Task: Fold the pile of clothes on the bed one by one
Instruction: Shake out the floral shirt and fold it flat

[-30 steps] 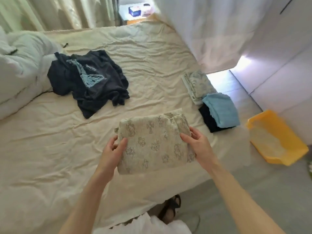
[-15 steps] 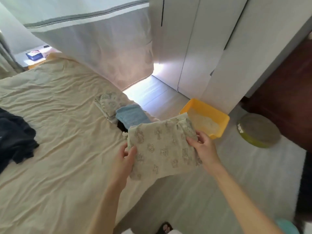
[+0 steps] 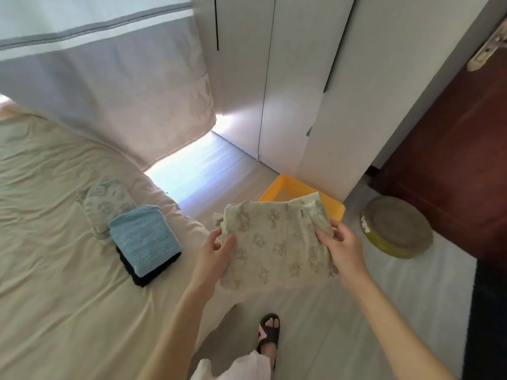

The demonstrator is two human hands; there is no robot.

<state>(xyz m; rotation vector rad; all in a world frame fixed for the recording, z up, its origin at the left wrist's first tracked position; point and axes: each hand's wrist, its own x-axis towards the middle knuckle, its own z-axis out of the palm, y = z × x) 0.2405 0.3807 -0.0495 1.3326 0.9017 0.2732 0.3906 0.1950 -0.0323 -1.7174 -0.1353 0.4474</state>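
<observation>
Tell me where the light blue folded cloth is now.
In the head view, the light blue folded cloth lies at left on the bed, on top of a dark folded garment, beside a patterned folded one.

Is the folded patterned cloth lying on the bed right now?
No, both hands hold the patterned cloth in the air, past the bed edge.

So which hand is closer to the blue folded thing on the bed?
Left. The left hand grips the patterned cloth just beside the blue folded cloth; the right hand holds the cloth's far side.
</observation>
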